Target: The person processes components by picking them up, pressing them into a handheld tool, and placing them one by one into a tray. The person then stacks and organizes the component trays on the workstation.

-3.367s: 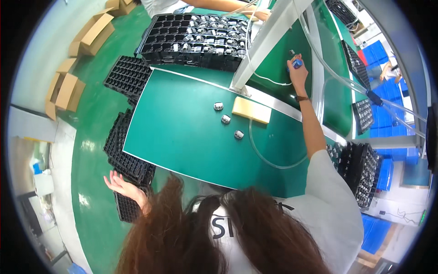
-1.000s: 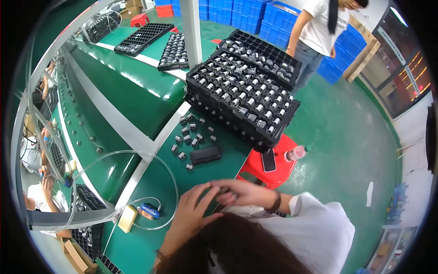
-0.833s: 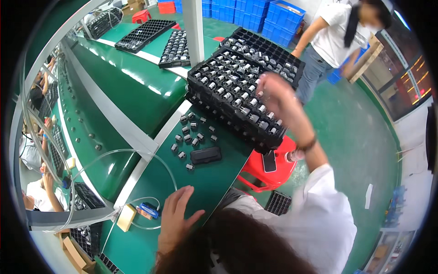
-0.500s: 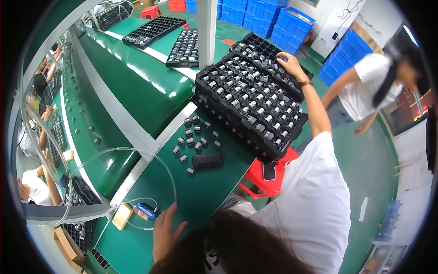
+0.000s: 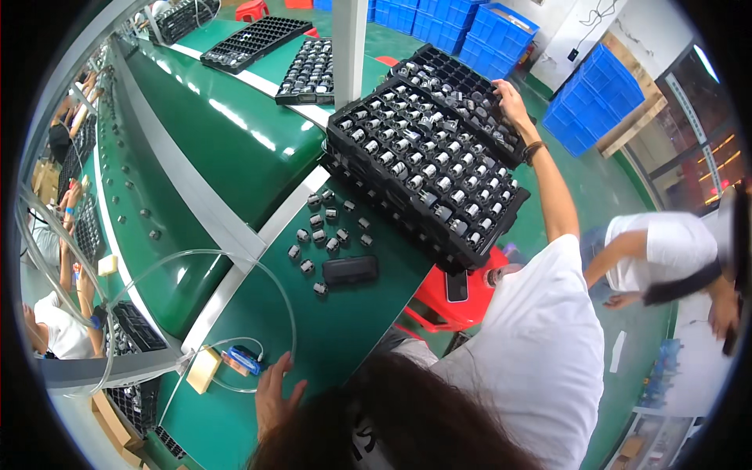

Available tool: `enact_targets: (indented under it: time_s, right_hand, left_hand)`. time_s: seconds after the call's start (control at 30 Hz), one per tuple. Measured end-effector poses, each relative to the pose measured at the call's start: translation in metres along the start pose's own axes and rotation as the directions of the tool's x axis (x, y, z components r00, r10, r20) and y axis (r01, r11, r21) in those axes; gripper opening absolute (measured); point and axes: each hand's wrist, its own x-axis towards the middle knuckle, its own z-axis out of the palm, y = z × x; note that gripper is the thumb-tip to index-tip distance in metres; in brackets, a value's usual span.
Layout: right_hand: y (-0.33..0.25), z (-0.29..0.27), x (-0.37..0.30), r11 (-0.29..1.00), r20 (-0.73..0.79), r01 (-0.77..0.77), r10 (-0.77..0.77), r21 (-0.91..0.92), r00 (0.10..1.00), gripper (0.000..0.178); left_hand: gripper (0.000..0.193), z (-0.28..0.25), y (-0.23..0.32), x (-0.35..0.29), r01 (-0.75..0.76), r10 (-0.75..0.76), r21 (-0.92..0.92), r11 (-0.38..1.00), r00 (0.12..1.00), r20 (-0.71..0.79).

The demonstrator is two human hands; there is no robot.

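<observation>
My right hand (image 5: 512, 103) reaches far out to the right edge of a black compartment tray (image 5: 479, 81). Its fingers are bent together at the tray; what they hold, if anything, is too small to make out. That tray carries dark and silver cylindrical parts, with some bare pockets at its far side. In front of it, a fuller black tray (image 5: 368, 146) of silver-and-black parts tops a stack. Close to the front edge of the green table, my left hand (image 5: 274, 398) is open, thumb apart, near a clear thin tube (image 5: 293, 317).
Several loose small parts (image 5: 318, 235) lie beside a black block (image 5: 350, 269). A yellow sponge (image 5: 204, 370) and a blue tool (image 5: 241, 360) are at the left. A phone (image 5: 456, 287) rests on a red stool (image 5: 439, 309). A co-worker (image 5: 666, 254) bends at the right.
My right hand has moved from above the parts to the tray's right edge. My left hand stays open at the table. The co-worker has moved nearer and bent lower.
</observation>
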Motion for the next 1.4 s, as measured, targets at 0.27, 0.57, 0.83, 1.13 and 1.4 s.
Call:
enact_targets:
  time_s: [0.27, 0.57, 0.83, 1.13, 1.4]
  right_hand:
    - [-0.037, -0.034, -0.017, 0.968, -0.316, 0.233, -0.252, -0.096, 0.915, 0.032]
    - [-0.346, 0.015, -0.283, 0.669, -0.132, 0.743, -0.734, 0.029, 0.666, 0.023]
    - [-0.433, 0.026, -0.348, -0.134, -0.51, 0.891, -0.778, -0.433, -0.365, 0.022]
    - [-0.414, 0.003, -0.367, -0.072, -0.317, 0.885, -0.918, -0.459, -0.239, 0.05]
    - [-0.19, -0.077, -0.173, 0.856, 0.231, 0.123, -0.005, -0.502, 0.973, 0.044]
  left_hand:
    - [0.053, -0.007, 0.014, -0.007, 0.067, -0.072, -0.065, 0.996, 0.993, -0.088]
    - [0.008, 0.013, 0.004, 0.015, -0.04, -0.001, -0.427, 0.903, 0.995, -0.096]
    - [0.027, 0.017, 0.047, 0.039, -0.101, 0.095, -0.645, 0.758, 0.995, -0.045]
    - [0.055, 0.099, 0.092, 0.165, 0.07, 0.111, -0.997, -0.035, 0.992, 0.066]
    - [0.039, 0.13, 0.147, 0.266, 0.349, -0.026, -0.933, -0.091, 0.935, 0.353]
